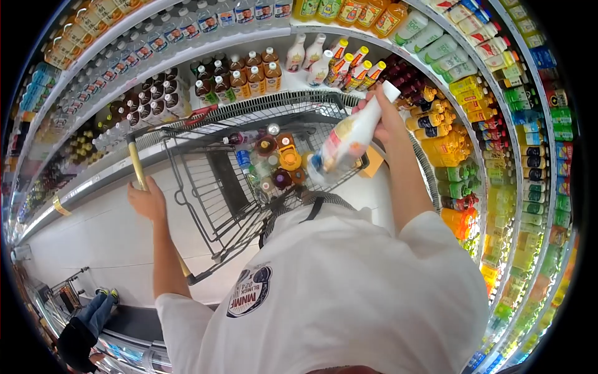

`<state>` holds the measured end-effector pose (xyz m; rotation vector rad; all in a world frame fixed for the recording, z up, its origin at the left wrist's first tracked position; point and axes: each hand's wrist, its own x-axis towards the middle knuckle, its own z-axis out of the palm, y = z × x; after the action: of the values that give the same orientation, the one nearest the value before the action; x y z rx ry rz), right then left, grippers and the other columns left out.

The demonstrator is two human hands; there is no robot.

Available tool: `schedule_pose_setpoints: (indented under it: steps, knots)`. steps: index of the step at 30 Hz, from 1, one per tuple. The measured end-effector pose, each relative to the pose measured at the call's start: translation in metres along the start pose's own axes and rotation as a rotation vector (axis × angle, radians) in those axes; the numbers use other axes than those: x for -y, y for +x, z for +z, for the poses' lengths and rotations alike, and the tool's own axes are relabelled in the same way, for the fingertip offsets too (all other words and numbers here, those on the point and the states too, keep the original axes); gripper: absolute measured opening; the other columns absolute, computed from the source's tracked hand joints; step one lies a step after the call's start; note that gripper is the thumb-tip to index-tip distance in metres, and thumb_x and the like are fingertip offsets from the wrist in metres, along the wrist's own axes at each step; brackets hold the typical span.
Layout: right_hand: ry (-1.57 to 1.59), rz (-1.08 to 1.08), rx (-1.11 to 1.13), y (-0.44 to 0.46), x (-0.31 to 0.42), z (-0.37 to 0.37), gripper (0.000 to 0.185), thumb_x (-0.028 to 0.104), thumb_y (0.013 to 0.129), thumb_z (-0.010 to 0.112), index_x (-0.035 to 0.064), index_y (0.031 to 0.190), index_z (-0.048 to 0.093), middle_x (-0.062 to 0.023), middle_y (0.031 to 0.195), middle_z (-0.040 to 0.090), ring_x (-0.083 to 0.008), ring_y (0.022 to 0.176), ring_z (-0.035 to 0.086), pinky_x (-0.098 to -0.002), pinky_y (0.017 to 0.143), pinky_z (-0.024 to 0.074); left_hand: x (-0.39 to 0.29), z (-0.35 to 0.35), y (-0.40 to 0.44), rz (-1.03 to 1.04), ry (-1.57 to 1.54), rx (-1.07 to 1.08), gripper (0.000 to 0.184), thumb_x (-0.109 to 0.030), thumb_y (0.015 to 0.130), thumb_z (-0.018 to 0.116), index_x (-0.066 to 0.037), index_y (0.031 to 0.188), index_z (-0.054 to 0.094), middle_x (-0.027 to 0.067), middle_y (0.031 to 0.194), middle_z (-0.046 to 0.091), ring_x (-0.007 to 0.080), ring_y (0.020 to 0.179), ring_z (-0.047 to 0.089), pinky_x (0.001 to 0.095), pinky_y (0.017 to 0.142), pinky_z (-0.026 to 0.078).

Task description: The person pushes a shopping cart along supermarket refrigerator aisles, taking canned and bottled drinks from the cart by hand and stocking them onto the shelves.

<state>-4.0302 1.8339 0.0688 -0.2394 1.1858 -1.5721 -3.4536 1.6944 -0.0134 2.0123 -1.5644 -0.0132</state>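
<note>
My right hand (385,118) is closed around the upper part of a large white bottle (350,138) with a white cap and a fruit-patterned label. The bottle is tilted, cap up and to the right, its base over the near right side of the shopping cart (202,181). My left hand (148,199) is wrapped round the cart's yellowish handle (137,163). Inside the cart's wire basket lie several bottles, among them an orange-yellow bottle (288,158) and a dark purple-topped bottle (282,179).
Drink shelves curve round the front and right. White bottles (319,67) and yellow-capped bottles (357,73) stand just beyond the cart, with brown bottles (255,80) to their left. A cardboard-coloured box (372,163) sits beside the cart. Another person (84,330) is at lower left near a second cart (67,293).
</note>
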Motion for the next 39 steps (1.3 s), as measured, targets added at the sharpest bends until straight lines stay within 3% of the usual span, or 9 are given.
schedule_pose_setpoints:
  steps: [2, 4, 7, 10, 12, 16, 25, 29, 39]
  knots:
    - [-0.022, -0.181, 0.476, -0.011, 0.007, 0.009, 0.041, 0.050, 0.095, 0.064, 0.0095, 0.101, 0.057, -0.0095, 0.083, 0.062, -0.0327, 0.085, 0.064, -0.0510, 0.084, 0.0512, -0.028, 0.002, -0.026, 0.311, -0.228, -0.199, 0.056, -0.027, 0.094, 0.068, 0.000, 0.139, 0.047, 0.0192, 0.127, 0.059, 0.0337, 0.116, 0.058, 0.0459, 0.099, 0.046]
    - [0.086, -0.218, 0.678, -0.016, 0.019, 0.038, 0.046, 0.053, 0.094, 0.063, 0.0085, 0.104, 0.057, -0.0088, 0.084, 0.061, -0.0320, 0.084, 0.064, -0.0515, 0.083, 0.0514, -0.096, -0.006, -0.085, 0.049, -0.880, 0.388, 0.046, -0.024, 0.099, 0.064, 0.000, 0.135, 0.050, 0.0132, 0.123, 0.060, 0.0256, 0.108, 0.059, 0.0373, 0.095, 0.047]
    - [0.242, -0.151, 0.631, -0.020, 0.027, 0.079, 0.049, 0.055, 0.097, 0.056, 0.0076, 0.107, 0.058, -0.0073, 0.086, 0.060, -0.0283, 0.080, 0.064, -0.0503, 0.082, 0.0533, -0.193, -0.016, -0.153, -0.485, -1.401, 1.505, 0.087, -0.070, 0.095, 0.048, -0.006, 0.152, 0.033, 0.0170, 0.141, 0.052, 0.0287, 0.126, 0.056, 0.0439, 0.103, 0.046]
    - [0.279, -0.075, 0.484, -0.015, 0.022, 0.107, 0.038, 0.046, 0.099, 0.058, 0.0081, 0.097, 0.060, -0.0074, 0.081, 0.063, -0.0258, 0.075, 0.065, -0.0492, 0.080, 0.0556, -0.237, -0.033, -0.179, -0.793, -1.880, 1.814, 0.102, -0.082, 0.085, 0.045, -0.012, 0.157, 0.028, 0.0225, 0.152, 0.042, 0.0479, 0.133, 0.047, 0.0661, 0.104, 0.043]
    - [0.254, -0.017, 0.376, -0.007, 0.019, 0.112, 0.036, 0.043, 0.098, 0.062, 0.0077, 0.093, 0.060, -0.0073, 0.076, 0.063, -0.0247, 0.071, 0.065, -0.0480, 0.076, 0.0565, -0.227, -0.028, -0.182, -0.767, -1.970, 1.875, 0.098, -0.073, 0.086, 0.056, -0.011, 0.156, 0.030, 0.0181, 0.150, 0.045, 0.0375, 0.132, 0.051, 0.0672, 0.102, 0.044]
    - [0.247, 0.029, 0.342, -0.004, 0.004, 0.108, 0.035, 0.041, 0.096, 0.066, 0.0080, 0.090, 0.058, -0.0060, 0.074, 0.063, -0.0232, 0.067, 0.065, -0.0468, 0.074, 0.0570, -0.216, -0.026, -0.187, -0.754, -1.849, 1.849, 0.093, -0.068, 0.088, 0.058, -0.013, 0.157, 0.029, 0.0241, 0.151, 0.042, 0.0508, 0.130, 0.049, 0.0658, 0.103, 0.045]
    - [0.197, 0.079, 0.271, -0.013, -0.001, 0.100, 0.031, 0.037, 0.096, 0.066, 0.0076, 0.092, 0.057, -0.0070, 0.076, 0.064, -0.0238, 0.068, 0.066, -0.0483, 0.075, 0.0578, -0.218, -0.046, -0.206, -0.829, -1.908, 1.833, 0.089, -0.061, 0.091, 0.060, -0.012, 0.157, 0.028, 0.0234, 0.150, 0.043, 0.0491, 0.131, 0.049, 0.0639, 0.105, 0.044]
    - [0.100, 0.108, 0.147, -0.014, -0.002, 0.081, 0.030, 0.034, 0.096, 0.068, 0.0059, 0.096, 0.057, -0.0112, 0.081, 0.065, -0.0272, 0.075, 0.067, -0.0488, 0.076, 0.0581, -0.216, -0.055, -0.207, -0.850, -1.912, 1.829, 0.083, -0.046, 0.093, 0.065, -0.005, 0.155, 0.029, 0.0163, 0.148, 0.047, 0.0322, 0.131, 0.051, 0.0499, 0.111, 0.040]
    - [-0.471, 0.052, -0.150, -0.091, 0.005, 0.034, 0.047, 0.039, 0.098, 0.065, 0.0044, 0.126, 0.050, -0.0120, 0.108, 0.064, -0.0242, 0.098, 0.068, -0.0440, 0.085, 0.0562, -0.183, -0.029, -0.245, -0.704, -1.856, 1.992, 0.078, -0.037, 0.092, 0.071, 0.001, 0.149, 0.034, 0.0159, 0.138, 0.055, 0.0264, 0.126, 0.057, 0.0413, 0.107, 0.046]
